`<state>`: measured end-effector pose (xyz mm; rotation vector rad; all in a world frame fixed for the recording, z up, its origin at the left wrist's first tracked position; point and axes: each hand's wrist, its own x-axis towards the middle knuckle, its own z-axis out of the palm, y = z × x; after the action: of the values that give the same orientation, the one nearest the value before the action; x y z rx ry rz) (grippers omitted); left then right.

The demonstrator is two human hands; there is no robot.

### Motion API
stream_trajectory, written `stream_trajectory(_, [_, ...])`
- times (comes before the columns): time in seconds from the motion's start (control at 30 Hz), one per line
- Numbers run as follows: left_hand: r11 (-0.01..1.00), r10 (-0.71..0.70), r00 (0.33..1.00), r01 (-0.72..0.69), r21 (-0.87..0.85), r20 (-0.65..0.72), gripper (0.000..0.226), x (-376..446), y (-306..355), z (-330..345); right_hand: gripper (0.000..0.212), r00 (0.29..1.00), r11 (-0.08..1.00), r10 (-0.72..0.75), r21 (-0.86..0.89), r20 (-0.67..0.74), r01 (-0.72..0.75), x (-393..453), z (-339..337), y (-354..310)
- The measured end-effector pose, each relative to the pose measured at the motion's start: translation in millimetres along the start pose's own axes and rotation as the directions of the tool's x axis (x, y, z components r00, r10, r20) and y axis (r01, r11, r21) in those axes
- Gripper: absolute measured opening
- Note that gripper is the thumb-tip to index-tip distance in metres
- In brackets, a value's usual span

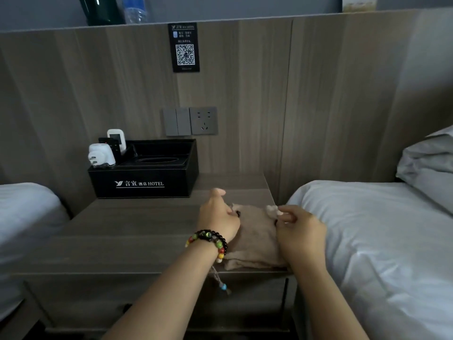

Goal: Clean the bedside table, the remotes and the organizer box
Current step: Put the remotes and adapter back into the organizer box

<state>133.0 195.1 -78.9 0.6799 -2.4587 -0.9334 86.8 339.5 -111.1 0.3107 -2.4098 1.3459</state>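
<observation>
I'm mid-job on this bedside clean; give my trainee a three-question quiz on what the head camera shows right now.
1. True or false: the folded beige cloth lies on the bedside table near its right edge, beside the bed.
2. Where does the white remote stand? A) flat on the table B) in the left end of the black organizer box C) on the pillow
3. Fill in: the left hand and right hand both grip the ____.

Key: 1 true; 2 B; 3 cloth
</observation>
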Motion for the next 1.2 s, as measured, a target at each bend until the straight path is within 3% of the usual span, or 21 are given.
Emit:
stream_trajectory(0.13, [0.984,0.08,0.996,-0.073,0.164,-0.037,0.051,-10,-6,-11,0.025,0.995,0.993,-0.097,-0.066,0.002,0.097,1,8,1])
stream_trajectory(0.23, [0.92,0.24,0.958,-0.276,0.278,0.158,0.053,-25,-4,-10,0.026,0.958,0.943,-0.287,-0.184,-0.021,0.278,-2,6,-4])
stream_trajectory(0.33, [0.836,0.279,0.85,-0.444,0.322,0.446,0.049,-43,-10,-3,0.021,0.896,0.892,-0.37,-0.177,0.246,0.416,-8,9,-4])
stream_trajectory(0.4, [0.782,0.249,0.839,-0.469,0.411,0.483,0.052,-51,-20,-2,0.023,0.845,0.887,-0.333,-0.166,0.418,0.432,-13,11,-3])
stream_trajectory(0.5, [0.74,0.26,0.846,-0.484,0.467,0.465,0.053,-60,-32,-14,0.027,0.794,0.881,-0.363,-0.098,0.488,0.463,-29,13,-10])
stream_trajectory(0.6, [0.788,0.273,0.854,-0.462,0.407,0.442,0.054,-61,-49,-34,0.042,0.722,0.798,-0.361,-0.206,0.59,0.567,-47,15,-19])
stream_trajectory(0.77, [0.868,0.29,0.931,-0.353,0.35,0.22,0.053,-41,-92,-75,0.066,0.675,0.758,-0.206,-0.32,0.709,0.568,-23,25,-11])
stream_trajectory(0.8, [0.87,0.292,0.938,-0.342,0.355,0.187,0.054,-39,-101,-81,0.07,0.676,0.751,-0.165,-0.352,0.718,0.558,-8,32,-6])
stream_trajectory(0.87, [0.871,0.305,0.942,-0.336,0.358,0.142,0.055,-35,-117,-86,0.057,0.683,0.74,-0.089,-0.411,0.725,0.533,23,47,2])
stream_trajectory(1.0, [0.897,0.277,0.958,-0.287,0.336,0.079,0.058,-31,-133,-79,0.048,0.75,0.75,-0.084,-0.454,0.656,0.482,74,73,-3])
stream_trajectory(1.1, [0.883,0.303,0.953,-0.286,0.372,0.011,0.075,-29,-133,-74,0.06,0.793,0.811,-0.035,-0.446,0.609,0.378,105,94,-13])
stream_trajectory(1.2, [0.891,0.3,0.954,-0.274,0.362,-0.014,0.08,-26,-135,-73,0.075,0.81,0.773,0.035,-0.53,0.586,0.349,132,123,-24])
